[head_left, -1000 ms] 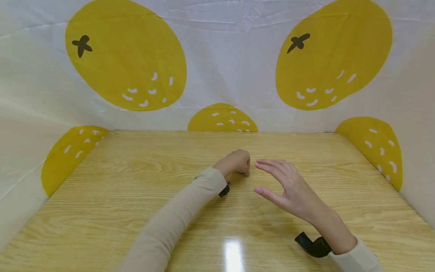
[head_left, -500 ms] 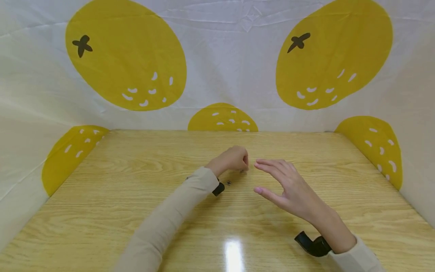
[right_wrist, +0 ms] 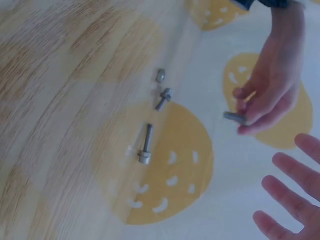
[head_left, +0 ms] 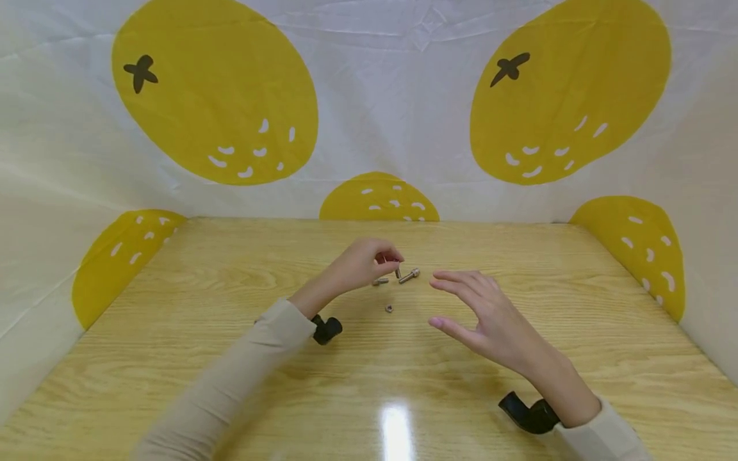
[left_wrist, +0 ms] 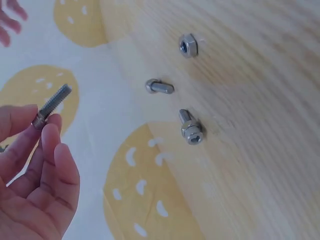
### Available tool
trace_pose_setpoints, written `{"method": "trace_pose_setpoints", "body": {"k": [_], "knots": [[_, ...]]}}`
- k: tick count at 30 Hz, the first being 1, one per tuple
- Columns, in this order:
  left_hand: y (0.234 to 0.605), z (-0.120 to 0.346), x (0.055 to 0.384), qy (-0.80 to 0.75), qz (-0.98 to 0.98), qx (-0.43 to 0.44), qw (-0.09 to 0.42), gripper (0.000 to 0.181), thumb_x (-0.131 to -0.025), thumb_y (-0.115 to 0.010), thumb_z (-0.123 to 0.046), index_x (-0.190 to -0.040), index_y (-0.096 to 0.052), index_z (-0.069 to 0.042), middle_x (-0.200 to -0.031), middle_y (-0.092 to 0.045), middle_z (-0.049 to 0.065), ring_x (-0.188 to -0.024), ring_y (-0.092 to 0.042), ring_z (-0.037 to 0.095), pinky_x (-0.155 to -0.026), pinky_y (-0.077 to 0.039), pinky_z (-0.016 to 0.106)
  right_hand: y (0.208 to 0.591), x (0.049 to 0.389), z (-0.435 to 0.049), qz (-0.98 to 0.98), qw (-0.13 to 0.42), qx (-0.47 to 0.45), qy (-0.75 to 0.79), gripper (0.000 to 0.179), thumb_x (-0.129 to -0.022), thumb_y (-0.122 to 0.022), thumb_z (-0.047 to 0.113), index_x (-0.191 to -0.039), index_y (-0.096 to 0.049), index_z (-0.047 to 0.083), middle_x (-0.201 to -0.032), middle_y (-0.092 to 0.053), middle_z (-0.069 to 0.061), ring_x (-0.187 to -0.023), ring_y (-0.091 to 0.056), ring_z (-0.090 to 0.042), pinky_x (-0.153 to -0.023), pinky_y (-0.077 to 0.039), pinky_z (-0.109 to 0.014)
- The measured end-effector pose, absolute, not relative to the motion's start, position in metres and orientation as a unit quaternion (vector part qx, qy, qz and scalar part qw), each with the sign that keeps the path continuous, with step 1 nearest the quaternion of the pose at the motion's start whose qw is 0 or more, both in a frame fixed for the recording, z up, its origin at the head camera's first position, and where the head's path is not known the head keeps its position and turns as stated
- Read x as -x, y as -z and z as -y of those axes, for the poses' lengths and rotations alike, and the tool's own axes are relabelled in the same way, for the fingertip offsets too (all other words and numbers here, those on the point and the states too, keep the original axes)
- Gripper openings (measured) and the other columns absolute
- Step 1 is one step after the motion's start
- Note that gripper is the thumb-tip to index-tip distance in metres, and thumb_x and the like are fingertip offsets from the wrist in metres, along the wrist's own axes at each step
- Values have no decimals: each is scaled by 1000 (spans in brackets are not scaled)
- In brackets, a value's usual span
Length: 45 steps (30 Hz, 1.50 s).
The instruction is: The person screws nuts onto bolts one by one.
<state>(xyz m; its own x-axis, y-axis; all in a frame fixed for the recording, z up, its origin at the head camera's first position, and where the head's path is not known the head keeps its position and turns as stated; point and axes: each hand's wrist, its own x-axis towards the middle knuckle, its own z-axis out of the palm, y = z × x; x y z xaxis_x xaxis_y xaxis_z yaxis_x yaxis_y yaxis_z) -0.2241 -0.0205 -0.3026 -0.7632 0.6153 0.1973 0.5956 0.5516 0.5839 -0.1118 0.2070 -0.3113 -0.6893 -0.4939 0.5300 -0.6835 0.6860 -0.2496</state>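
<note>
Shifted leftward, our left hand [head_left: 366, 262] pinches a slim silver threaded metal bolt [left_wrist: 55, 102] above the yellow wooden table [head_left: 173, 307]; our right hand [head_left: 500, 325] spreads empty. Pinched only at one end, the bolt could slip.

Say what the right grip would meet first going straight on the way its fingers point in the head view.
Probably the nearest bolt on the table, its head towards the right grip. Depth is unclear, so it might instead pass above that and meet the left grip.
</note>
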Motion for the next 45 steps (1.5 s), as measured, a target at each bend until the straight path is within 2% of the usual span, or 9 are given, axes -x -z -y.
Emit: {"method": "trace_pose_setpoints", "body": {"k": [4,13,22,29,31,38,45], "knots": [[302,41,208,-374,-868,-327,-21,15,-91,-61,-20,-101,-68,-11,-92,-67,0,-82,-60,10,-73,-50,25,312,114,-203,894,212,-328,-219,54,-80,-73,31,-128,-55,14,-133,-52,-1,-120,-47,-19,-97,-35,-50],[306,67,167,-508,-822,-250,-68,14,-88,-64,-19,-99,-68,-11,-91,-69,1,-77,-63,15,-66,-53,26,312,126,-183,895,194,-337,-219,48,-81,-72,30,-123,-58,11,-123,-59,-4,-112,-52,-21,-96,-36,-49],[306,75,138,-575,-796,-190,-16,19,-86,-68,-22,-101,-68,-10,-93,-69,6,-73,-62,16,-63,-51,25,316,138,-157,929,128,-315,-147,35,-84,-69,22,-115,-62,7,-112,-64,-6,-107,-56,-25,-94,-42,-46],[304,74,132,-588,-789,-178,6,21,-85,-69,-22,-100,-68,-8,-94,-69,6,-74,-61,18,-63,-49,25,319,158,-141,949,-31,-236,-208,31,-87,-66,12,-114,-61,-2,-110,-64,-14,-101,-60,-26,-85,-50,-38],[304,74,132,-593,-786,-173,9,20,-85,-69,-22,-100,-67,-8,-95,-69,6,-75,-61,18,-62,-49,24,322,166,-139,949,-56,-217,-223,30,-86,-66,11,-113,-62,-3,-104,-65,-13,-94,-60,-24,-81,-50,-36],[301,71,130,-613,-772,-168,14,19,-84,-70,-20,-98,-67,-8,-98,-69,6,-76,-62,16,-63,-50,24,337,183,-134,943,-94,-195,-253,31,-82,-69,10,-108,-63,-6,-77,-59,-6,-68,-49,-13,-62,-43,-25],[300,69,130,-623,-763,-172,15,23,-84,-70,-17,-101,-65,-2,-97,-68,7,-78,-62,18,-64,-50,25,348,185,-131,939,-108,-185,-270,25,-84,-69,13,-101,-61,-2,-64,-49,-2,-56,-41,-11,-53,-34,-22]]}}
